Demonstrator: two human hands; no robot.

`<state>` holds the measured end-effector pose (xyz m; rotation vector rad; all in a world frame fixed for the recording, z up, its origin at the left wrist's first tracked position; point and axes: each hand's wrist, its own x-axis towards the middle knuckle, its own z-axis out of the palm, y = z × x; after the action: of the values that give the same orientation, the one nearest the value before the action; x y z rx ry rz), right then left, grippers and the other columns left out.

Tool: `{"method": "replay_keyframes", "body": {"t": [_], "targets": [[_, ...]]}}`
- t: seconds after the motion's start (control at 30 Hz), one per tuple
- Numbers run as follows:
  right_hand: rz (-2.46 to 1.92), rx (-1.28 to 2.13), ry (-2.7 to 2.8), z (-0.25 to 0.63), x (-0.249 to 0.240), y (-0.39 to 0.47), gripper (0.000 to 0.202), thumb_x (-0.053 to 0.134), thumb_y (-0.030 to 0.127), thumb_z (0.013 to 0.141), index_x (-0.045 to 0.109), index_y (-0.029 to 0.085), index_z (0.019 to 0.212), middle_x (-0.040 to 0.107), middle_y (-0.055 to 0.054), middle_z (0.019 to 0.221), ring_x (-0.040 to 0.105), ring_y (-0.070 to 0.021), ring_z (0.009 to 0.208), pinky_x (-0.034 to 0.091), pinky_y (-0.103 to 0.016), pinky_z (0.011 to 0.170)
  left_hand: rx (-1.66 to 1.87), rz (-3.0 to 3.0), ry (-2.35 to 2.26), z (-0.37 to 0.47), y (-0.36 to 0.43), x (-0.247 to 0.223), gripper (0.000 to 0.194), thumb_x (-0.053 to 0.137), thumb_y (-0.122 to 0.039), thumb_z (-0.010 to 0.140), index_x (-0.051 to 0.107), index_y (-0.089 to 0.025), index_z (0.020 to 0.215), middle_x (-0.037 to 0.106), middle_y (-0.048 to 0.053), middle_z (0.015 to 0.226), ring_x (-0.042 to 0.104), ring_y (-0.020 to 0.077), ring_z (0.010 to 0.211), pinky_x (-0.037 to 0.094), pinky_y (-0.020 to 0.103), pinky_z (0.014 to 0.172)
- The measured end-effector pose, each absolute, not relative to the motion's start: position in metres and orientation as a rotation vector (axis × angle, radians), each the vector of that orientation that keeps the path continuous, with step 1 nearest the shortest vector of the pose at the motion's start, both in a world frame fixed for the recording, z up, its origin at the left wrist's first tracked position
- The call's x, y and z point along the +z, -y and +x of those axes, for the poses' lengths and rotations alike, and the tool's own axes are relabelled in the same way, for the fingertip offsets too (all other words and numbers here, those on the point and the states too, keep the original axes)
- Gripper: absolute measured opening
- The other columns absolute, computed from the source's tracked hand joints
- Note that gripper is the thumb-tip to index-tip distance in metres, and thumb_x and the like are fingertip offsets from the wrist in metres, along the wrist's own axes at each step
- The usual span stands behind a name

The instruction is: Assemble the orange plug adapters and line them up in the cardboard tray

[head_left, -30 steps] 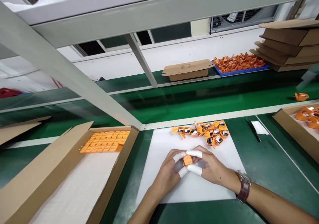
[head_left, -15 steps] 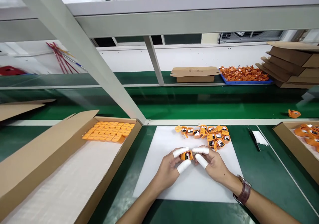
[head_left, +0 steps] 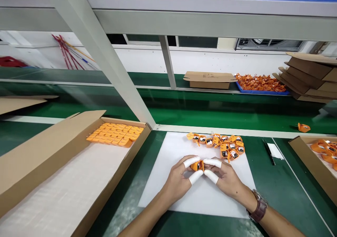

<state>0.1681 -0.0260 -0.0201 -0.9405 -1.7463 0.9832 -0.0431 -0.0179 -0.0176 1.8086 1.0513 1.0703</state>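
Note:
A small orange plastic housing [head_left: 195,166] with a dark inside is held above the white mat [head_left: 207,202]. My left hand [head_left: 176,180] pinches its left side between thumb and forefinger, both in white finger cots. From the other side, my right hand [head_left: 228,179] closes its white-tipped thumb and forefinger on the housing's right end, at an upright orange flap. What lies behind those right fingers is partly hidden. Beyond my hands, several similar open orange housings [head_left: 209,143] lie grouped along the mat's far edge, some with metal pins showing.
To the left, an open cardboard box [head_left: 112,184] holds rows of orange pieces [head_left: 116,133] at its far end. A black pen [head_left: 269,152] and white paper [head_left: 275,151] lie right of the mat, before another box [head_left: 302,156]. A slanted metal post [head_left: 118,75] rises behind.
My right thumb and forefinger have closed in on the housing's right end, and the flap there now stands more upright. My left hand keeps its pinch. The camera view has tilted slightly.

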Motion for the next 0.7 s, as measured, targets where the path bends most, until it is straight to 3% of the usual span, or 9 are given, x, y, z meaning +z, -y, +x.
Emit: {"method": "replay_keyframes", "body": {"t": [0.17, 0.33, 0.47, 0.53, 0.63, 0.7], "targets": [[-0.899, 0.642, 1.971, 0.173, -0.012, 0.027, 0.041, 0.053, 0.013, 0.1, 0.054, 0.031, 0.137, 0.067, -0.008, 0.106, 0.066, -0.021, 0.095, 0.055, -0.036, 0.082, 1.079, 1.88, -1.036, -0.044, 0.019, -0.016, 0.034, 0.066, -0.02, 0.089, 0.066, -0.024, 0.123, 0.067, 0.01, 0.124, 0.069, 0.0222, 0.107, 0.063, 0.034, 0.083], [-0.956, 0.682, 1.888, 0.167, -0.004, 0.029, 0.019, 0.056, 0.014, 0.097, 0.066, 0.025, 0.109, 0.068, -0.006, 0.096, 0.067, -0.0196, 0.086, 0.055, -0.033, 0.077, 1.136, 2.009, -1.099, -0.042, 0.021, -0.013, 0.03, 0.064, -0.016, 0.089, 0.066, -0.022, 0.118, 0.07, 0.009, 0.122, 0.072, 0.0198, 0.1, 0.062, 0.032, 0.082], [-0.967, 0.724, 1.777, 0.163, 0.0, 0.031, 0.011, 0.061, 0.012, 0.091, 0.065, 0.022, 0.088, 0.069, -0.007, 0.101, 0.068, -0.0204, 0.095, 0.055, -0.035, 0.085, 1.129, 2.031, -1.09, -0.041, 0.022, -0.017, 0.03, 0.064, -0.014, 0.09, 0.066, -0.024, 0.119, 0.072, 0.007, 0.12, 0.072, 0.0184, 0.101, 0.06, 0.031, 0.088], [-0.978, 0.75, 1.746, 0.161, 0.001, 0.032, 0.011, 0.062, 0.011, 0.088, 0.063, 0.021, 0.083, 0.071, -0.007, 0.102, 0.069, -0.0204, 0.095, 0.055, -0.034, 0.085, 1.128, 2.031, -1.062, -0.041, 0.022, -0.02, 0.031, 0.063, -0.014, 0.092, 0.064, -0.024, 0.121, 0.072, 0.006, 0.12, 0.07, 0.0183, 0.107, 0.058, 0.031, 0.093], [-1.04, 0.838, 1.689, 0.159, 0.002, 0.034, 0.012, 0.062, 0.012, 0.087, 0.061, 0.021, 0.079, 0.072, -0.004, 0.088, 0.07, -0.0174, 0.08, 0.056, -0.03, 0.074, 1.148, 2.016, -1.018, -0.039, 0.023, -0.022, 0.029, 0.058, -0.014, 0.095, 0.064, -0.024, 0.121, 0.071, 0.007, 0.122, 0.069, 0.0177, 0.112, 0.057, 0.03, 0.096], [-1.09, 0.895, 1.612, 0.157, 0.0, 0.035, 0.007, 0.062, 0.015, 0.087, 0.06, 0.022, 0.085, 0.071, -0.003, 0.084, 0.07, -0.0166, 0.073, 0.057, -0.029, 0.068, 1.167, 1.994, -0.999, -0.037, 0.024, -0.024, 0.028, 0.055, -0.013, 0.096, 0.064, -0.024, 0.12, 0.07, 0.007, 0.122, 0.068, 0.0174, 0.113, 0.057, 0.03, 0.096]]}}
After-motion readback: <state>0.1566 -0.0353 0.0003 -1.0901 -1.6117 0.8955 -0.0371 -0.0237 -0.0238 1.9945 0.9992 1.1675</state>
